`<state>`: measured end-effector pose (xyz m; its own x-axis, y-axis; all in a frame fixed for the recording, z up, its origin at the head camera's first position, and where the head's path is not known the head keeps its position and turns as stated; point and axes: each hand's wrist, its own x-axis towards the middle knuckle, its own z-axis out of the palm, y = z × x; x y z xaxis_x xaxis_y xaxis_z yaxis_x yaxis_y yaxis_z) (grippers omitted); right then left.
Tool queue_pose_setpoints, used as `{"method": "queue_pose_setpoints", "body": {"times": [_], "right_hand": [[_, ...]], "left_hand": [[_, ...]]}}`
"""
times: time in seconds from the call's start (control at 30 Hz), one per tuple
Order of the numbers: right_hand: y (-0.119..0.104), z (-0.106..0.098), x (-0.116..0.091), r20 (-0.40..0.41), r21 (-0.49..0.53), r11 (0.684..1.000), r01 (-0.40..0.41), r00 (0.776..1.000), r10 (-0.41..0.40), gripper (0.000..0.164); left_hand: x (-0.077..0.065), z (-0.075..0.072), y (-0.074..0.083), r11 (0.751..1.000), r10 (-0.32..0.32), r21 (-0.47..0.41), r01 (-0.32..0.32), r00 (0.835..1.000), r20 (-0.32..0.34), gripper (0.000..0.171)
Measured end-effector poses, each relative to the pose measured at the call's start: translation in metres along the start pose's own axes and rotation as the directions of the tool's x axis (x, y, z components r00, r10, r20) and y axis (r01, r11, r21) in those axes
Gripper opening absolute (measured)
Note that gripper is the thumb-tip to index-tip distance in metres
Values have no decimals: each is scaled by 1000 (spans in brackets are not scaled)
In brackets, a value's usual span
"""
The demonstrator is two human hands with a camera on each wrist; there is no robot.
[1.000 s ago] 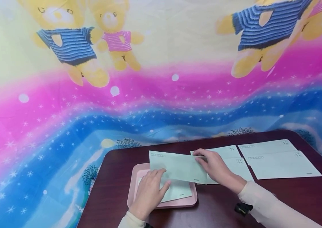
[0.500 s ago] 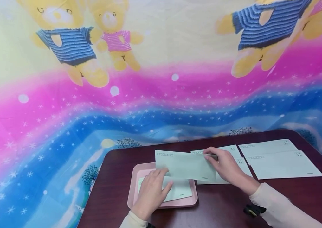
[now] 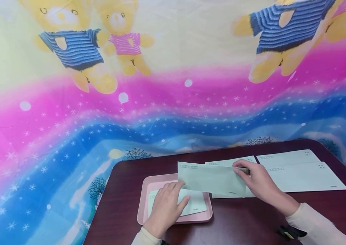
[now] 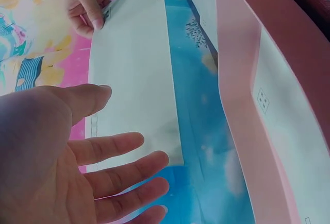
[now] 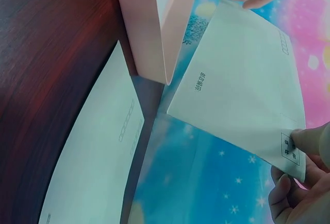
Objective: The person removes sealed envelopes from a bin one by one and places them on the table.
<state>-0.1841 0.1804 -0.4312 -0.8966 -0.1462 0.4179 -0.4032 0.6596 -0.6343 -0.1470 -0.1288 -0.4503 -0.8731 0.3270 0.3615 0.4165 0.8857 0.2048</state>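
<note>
Head cam, I've got backdrop (image 3: 176,119) behind table (image 3: 234,221). Tray (image 3: 157,183) on table, L side, w/ env stack (image 3: 194,203) in it. L hand (image 3: 168,204) above tray. Held env (image 3: 209,178) up off table, hiding tray's rear R corner from me; R hand (image 3: 262,178) at its R end. Mid envs (image 3: 228,162) on table behind it, partly hidden. R env pair (image 3: 304,177) on table, R of mid envs, one in front of the other.

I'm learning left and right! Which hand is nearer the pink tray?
Left. The left hand is above the pink tray; the right hand is to its right, pinching an envelope.
</note>
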Motion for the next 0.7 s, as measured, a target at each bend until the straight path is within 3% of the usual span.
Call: {"method": "queue_pose_setpoints", "body": {"times": [0.7], "right_hand": [[29,-43,-23,-45,-75,996,-42,998,38,15]], "left_hand": [[2,-1,11,1000,23,6,-23,999,31,41]]}}
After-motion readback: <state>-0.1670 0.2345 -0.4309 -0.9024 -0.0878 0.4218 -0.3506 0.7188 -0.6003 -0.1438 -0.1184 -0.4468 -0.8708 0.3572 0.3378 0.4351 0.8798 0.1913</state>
